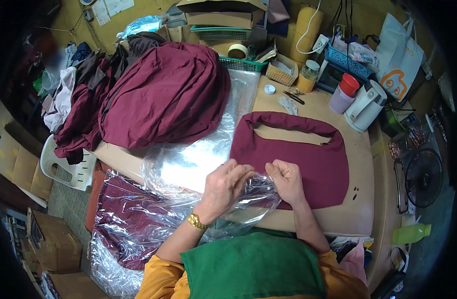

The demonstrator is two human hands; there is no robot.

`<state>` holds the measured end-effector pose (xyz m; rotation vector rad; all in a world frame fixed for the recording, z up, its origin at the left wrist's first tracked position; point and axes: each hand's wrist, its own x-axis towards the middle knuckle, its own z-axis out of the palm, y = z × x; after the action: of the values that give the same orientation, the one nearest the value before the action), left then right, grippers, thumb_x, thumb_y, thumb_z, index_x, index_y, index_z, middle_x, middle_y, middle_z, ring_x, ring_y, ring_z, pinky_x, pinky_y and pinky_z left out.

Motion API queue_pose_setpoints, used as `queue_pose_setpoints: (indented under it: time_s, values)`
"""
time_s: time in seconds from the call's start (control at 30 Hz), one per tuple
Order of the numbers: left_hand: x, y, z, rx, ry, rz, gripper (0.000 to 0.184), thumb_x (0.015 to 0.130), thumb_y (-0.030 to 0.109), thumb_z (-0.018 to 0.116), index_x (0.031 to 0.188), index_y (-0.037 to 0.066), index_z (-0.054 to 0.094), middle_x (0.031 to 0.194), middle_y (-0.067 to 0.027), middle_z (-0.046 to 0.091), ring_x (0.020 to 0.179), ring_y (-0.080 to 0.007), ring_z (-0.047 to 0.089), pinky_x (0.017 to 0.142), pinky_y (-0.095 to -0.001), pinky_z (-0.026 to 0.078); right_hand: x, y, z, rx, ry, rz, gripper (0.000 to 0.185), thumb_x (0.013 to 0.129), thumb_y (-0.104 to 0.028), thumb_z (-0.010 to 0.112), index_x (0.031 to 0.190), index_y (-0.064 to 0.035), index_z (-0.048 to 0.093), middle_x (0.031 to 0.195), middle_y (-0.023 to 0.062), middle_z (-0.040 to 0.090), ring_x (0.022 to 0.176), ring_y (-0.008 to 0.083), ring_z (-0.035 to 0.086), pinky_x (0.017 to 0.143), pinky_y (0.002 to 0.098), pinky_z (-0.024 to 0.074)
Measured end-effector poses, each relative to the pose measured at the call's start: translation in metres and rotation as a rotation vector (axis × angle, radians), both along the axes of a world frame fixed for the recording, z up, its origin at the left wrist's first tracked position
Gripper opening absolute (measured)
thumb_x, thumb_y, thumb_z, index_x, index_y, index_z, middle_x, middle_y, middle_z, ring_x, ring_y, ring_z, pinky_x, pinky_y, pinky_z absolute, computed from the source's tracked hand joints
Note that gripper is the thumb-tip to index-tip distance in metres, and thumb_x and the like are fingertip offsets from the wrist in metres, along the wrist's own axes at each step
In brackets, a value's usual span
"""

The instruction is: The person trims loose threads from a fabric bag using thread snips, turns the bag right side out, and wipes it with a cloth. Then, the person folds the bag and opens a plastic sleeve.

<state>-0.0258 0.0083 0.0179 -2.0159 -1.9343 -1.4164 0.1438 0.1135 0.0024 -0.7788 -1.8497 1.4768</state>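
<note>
Thin clear plastic, seemingly a bag (261, 194), is stretched between my two hands at the table's near side. My left hand (223, 183), with a gold watch on its wrist, is closed on the plastic's left part. Fingers curled in, my right hand (286, 180) pinches its right part. Under and beyond them a maroon fabric bag (308, 157) lies flat, its handle loop at the far end. To the left, a pile of clear plastic sheets (188, 164) reflects the light. What lies inside the held plastic, if anything, I cannot make out.
A large maroon fabric heap (163, 94) covers the table's far left. Plastic-wrapped maroon pieces (126, 219) sit lower left beside a white chair (64, 167). Scissors (294, 97), a kettle (365, 105) and a red cup (349, 84) stand or lie at the far right.
</note>
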Motion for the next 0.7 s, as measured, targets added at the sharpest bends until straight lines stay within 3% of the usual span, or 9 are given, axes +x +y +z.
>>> queue_pose_setpoints:
  time_s: [0.07,0.17,0.27,0.37,0.43,0.5,0.57,0.63,0.7]
  values:
    - [0.0,-0.002,0.0,-0.002,-0.106,-0.032,0.011,0.083,0.011,0.074,0.092,0.005,0.072,0.077,-0.0079,0.068,0.062,-0.0241,0.065,0.056,-0.0351,0.05,0.001,-0.002,-0.005,-0.054,0.061,-0.096,0.019,0.097,-0.011,0.061,0.081,-0.0004,0.063,0.068,-0.0001,0.06,0.061,0.0037,0.052,0.055,0.0214,0.0421]
    - [-0.007,-0.009,0.006,-0.49,-0.301,-0.317,0.016,0.084,0.018,0.075,0.094,0.006,0.073,0.08,-0.0113,0.071,0.061,-0.0274,0.065,0.056,-0.0395,0.05,0.014,0.006,-0.013,-0.037,0.228,-0.163,0.013,0.097,-0.007,0.059,0.087,0.0007,0.063,0.074,0.0027,0.064,0.066,0.0062,0.058,0.06,0.0213,0.0472]
    - [-0.011,-0.006,-0.011,-0.263,-0.144,-0.284,0.016,0.082,0.014,0.075,0.096,0.008,0.075,0.084,-0.008,0.068,0.07,-0.0252,0.064,0.062,-0.0364,0.049,0.024,0.016,-0.008,-0.064,0.322,-0.104,0.004,0.091,0.003,0.063,0.095,0.0035,0.064,0.082,0.0056,0.066,0.075,0.0088,0.063,0.067,0.0213,0.0511]
    - [-0.007,0.002,-0.002,0.004,0.099,-0.065,0.021,0.078,0.007,0.073,0.099,0.011,0.076,0.087,-0.0051,0.063,0.078,-0.0241,0.059,0.067,-0.0328,0.046,0.036,0.019,0.004,-0.198,0.257,0.052,0.02,0.083,0.011,0.068,0.102,0.0047,0.065,0.087,0.006,0.067,0.077,0.01,0.062,0.068,0.0218,0.0501]
    - [-0.004,0.001,0.002,0.04,0.12,0.011,0.031,0.077,0.004,0.072,0.106,0.014,0.075,0.086,-0.0038,0.063,0.078,-0.0247,0.058,0.069,-0.0359,0.047,0.035,0.016,0.004,0.308,-0.08,0.15,0.031,0.081,0.011,0.069,0.11,0.0026,0.064,0.084,0.0066,0.065,0.072,0.01,0.059,0.064,0.023,0.0475]
    - [0.001,-0.002,-0.001,0.033,0.074,-0.002,0.025,0.078,0.005,0.074,0.102,0.011,0.075,0.085,-0.0056,0.066,0.075,-0.0243,0.062,0.067,-0.0341,0.05,0.032,0.019,-0.003,0.273,-0.063,0.094,0.019,0.085,0.007,0.066,0.102,0.0012,0.064,0.083,0.0054,0.063,0.071,0.0099,0.057,0.063,0.0233,0.0452]
    - [0.006,0.0,-0.005,-0.007,-0.201,-0.244,0.012,0.083,0.011,0.074,0.094,0.007,0.074,0.082,-0.0089,0.069,0.069,-0.0232,0.066,0.062,-0.0328,0.051,0.026,0.026,-0.006,0.027,0.417,-0.218,0.005,0.092,-0.001,0.064,0.095,-0.0008,0.061,0.082,0.0043,0.061,0.071,0.0096,0.056,0.063,0.0233,0.0457]
    - [0.007,-0.005,-0.002,-0.314,-0.464,-0.502,0.017,0.086,0.017,0.074,0.092,0.001,0.073,0.088,-0.0115,0.073,0.071,-0.0234,0.069,0.063,-0.0326,0.053,0.032,0.029,-0.003,-0.083,0.523,-0.326,0.012,0.099,-0.01,0.057,0.089,-0.0041,0.056,0.074,-0.0006,0.056,0.059,0.004,0.047,0.053,0.0192,0.0378]
    - [0.007,-0.01,0.0,-0.411,-0.48,-0.56,0.014,0.088,0.016,0.072,0.09,0.002,0.073,0.089,-0.0111,0.072,0.076,-0.022,0.068,0.067,-0.0329,0.053,0.041,0.036,-0.006,-0.022,0.495,-0.41,0.015,0.101,-0.014,0.055,0.088,-0.0061,0.054,0.066,-0.0036,0.048,0.052,0.002,0.038,0.046,0.0189,0.0297]
